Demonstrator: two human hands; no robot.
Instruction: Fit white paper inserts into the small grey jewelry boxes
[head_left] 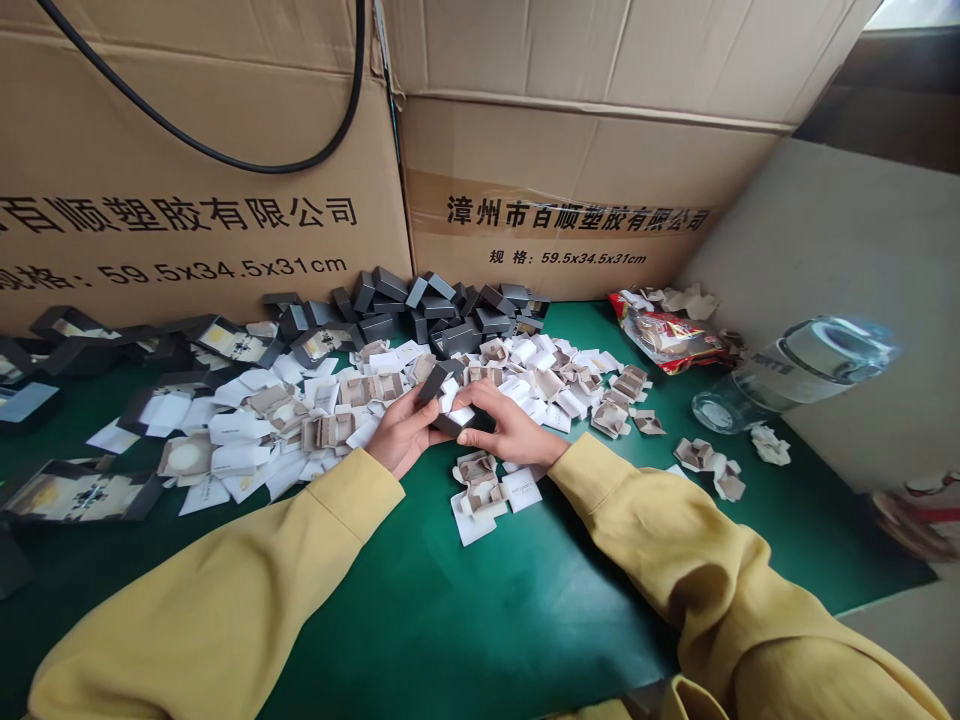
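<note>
- Hands, two: the left hand [405,432] and the right hand [510,425], one at the end of each of two yellow sleeves [330,515], both grasping the same object.
- Held object, one: a small dark box [435,380], gripped from its left side by the left hand and from its right by the right; a white piece [448,392] shows between its dark parts. It lies between the hands, at the near edge of the heap, at the middle of the green tabletop [435,620].
- Dark boxes [390,285], piled behind the heap and along the left: many, overlapping, not countable.
- Heap of white cards and grey-brown inserts [300,420]: many, not countable.
- Near the right wrist: one folded insert [480,487], with at least two white cards [523,490] beside and under it.
- Right side: one clear bottle [810,365], lying tilted; one red packet [667,338]; one crumpled white paper [770,445].
- Background: two printed cartons [202,240], side by side; one black cable [300,165] looping in front of the left carton.
</note>
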